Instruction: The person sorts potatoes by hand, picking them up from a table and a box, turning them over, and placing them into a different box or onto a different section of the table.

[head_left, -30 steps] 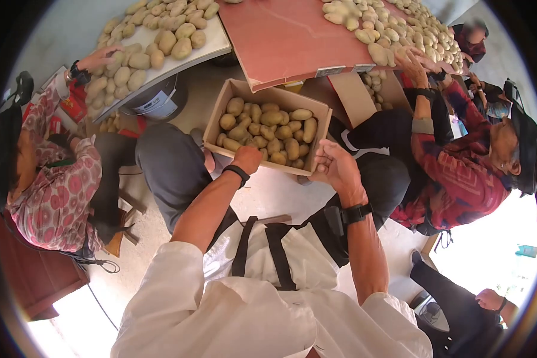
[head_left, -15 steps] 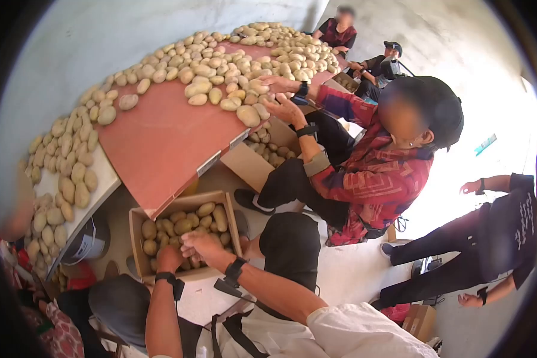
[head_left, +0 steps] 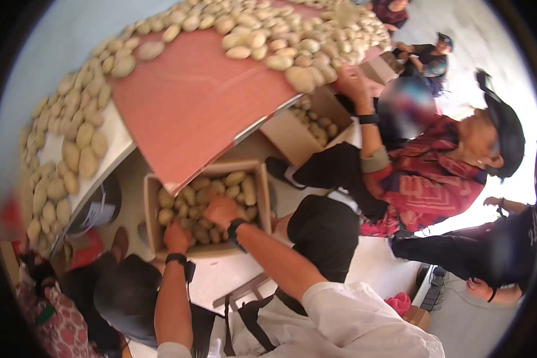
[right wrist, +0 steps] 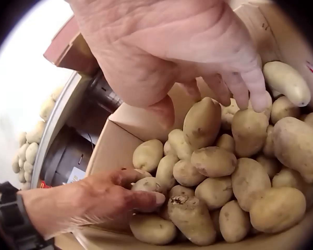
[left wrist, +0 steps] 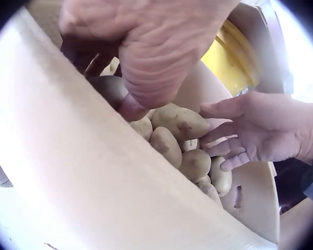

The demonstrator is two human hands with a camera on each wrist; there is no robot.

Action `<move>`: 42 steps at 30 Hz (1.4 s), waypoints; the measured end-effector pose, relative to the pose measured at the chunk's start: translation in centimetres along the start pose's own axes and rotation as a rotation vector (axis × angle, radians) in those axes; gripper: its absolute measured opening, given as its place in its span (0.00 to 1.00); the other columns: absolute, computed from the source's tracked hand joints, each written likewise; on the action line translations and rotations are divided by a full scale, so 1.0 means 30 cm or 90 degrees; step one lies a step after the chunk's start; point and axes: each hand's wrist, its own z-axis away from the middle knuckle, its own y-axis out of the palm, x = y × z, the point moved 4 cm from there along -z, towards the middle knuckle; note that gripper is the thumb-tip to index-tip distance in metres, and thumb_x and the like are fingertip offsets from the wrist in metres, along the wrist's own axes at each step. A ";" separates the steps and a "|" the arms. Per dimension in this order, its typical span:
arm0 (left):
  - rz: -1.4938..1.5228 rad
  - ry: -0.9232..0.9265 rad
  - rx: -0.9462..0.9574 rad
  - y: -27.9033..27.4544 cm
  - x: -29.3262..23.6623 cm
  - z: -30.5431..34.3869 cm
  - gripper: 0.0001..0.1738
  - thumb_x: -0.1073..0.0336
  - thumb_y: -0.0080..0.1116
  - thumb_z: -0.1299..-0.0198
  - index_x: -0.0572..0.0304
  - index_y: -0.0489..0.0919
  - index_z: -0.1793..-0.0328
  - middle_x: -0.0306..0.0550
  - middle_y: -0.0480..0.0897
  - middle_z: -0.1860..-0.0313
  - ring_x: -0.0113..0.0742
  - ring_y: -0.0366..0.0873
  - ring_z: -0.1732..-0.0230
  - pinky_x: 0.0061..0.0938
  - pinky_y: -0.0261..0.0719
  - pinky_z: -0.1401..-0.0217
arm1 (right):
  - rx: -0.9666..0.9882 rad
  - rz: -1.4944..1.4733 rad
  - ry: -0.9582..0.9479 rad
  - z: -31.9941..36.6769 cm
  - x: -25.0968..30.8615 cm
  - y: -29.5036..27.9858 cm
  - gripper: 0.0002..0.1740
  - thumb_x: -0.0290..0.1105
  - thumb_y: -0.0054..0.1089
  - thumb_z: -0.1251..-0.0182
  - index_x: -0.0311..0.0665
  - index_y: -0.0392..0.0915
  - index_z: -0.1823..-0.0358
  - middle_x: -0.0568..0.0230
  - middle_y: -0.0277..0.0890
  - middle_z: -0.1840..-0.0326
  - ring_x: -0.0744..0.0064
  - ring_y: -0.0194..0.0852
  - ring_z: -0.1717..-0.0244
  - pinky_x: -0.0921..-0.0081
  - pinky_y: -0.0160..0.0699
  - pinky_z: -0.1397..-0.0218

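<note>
A cardboard box [head_left: 151, 218] of potatoes stands between the knees in the head view. Inside its near left corner, my left hand [head_left: 176, 237] has thumb and fingers round a potato [right wrist: 147, 185], which the right wrist view shows. My right hand [head_left: 222, 212] is above the middle of the pile; in the right wrist view this hand [right wrist: 172, 52] has its fingers extended and touches the tops of potatoes. The left wrist view shows my left hand [left wrist: 151, 47] over a potato [left wrist: 110, 89], with my right hand [left wrist: 271, 127] opposite, fingers spread.
The corner of a red board [head_left: 179, 107] juts over the box's far edge, with many potatoes [head_left: 71, 155] heaped beyond and to the left. A person in a red patterned shirt [head_left: 435, 173] sits at the right beside another box [head_left: 292, 134]. A dark bucket [head_left: 104, 206] stands left.
The head view has swung to the right, then slightly back. My hands have moved from the box's near edge into it and now stand apart over the potatoes; the left has taken hold of one.
</note>
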 end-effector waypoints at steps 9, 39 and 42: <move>0.135 -0.013 -0.041 -0.079 -0.050 0.036 0.33 0.59 0.70 0.48 0.58 0.78 0.34 0.63 0.80 0.38 0.66 0.80 0.40 0.52 0.79 0.37 | 0.027 -0.027 0.068 -0.122 -0.058 0.015 0.36 0.39 0.60 0.40 0.44 0.71 0.28 0.43 0.81 0.37 0.41 0.78 0.35 0.57 0.77 0.33; 0.502 -0.257 0.173 -0.043 -0.221 -0.001 0.42 0.50 0.62 0.39 0.73 0.70 0.26 0.65 0.83 0.40 0.52 0.86 0.46 0.37 0.87 0.58 | 0.100 -0.082 0.061 -0.140 -0.141 0.066 0.45 0.53 0.69 0.42 0.36 0.65 0.29 0.38 0.80 0.37 0.39 0.78 0.34 0.53 0.75 0.32; 0.248 -0.105 0.107 0.001 -0.198 0.017 0.42 0.54 0.68 0.46 0.69 0.72 0.27 0.71 0.81 0.38 0.60 0.82 0.38 0.43 0.82 0.40 | 0.064 -0.062 0.063 -0.115 -0.100 0.065 0.40 0.46 0.75 0.46 0.35 0.67 0.36 0.39 0.83 0.46 0.37 0.82 0.42 0.50 0.80 0.40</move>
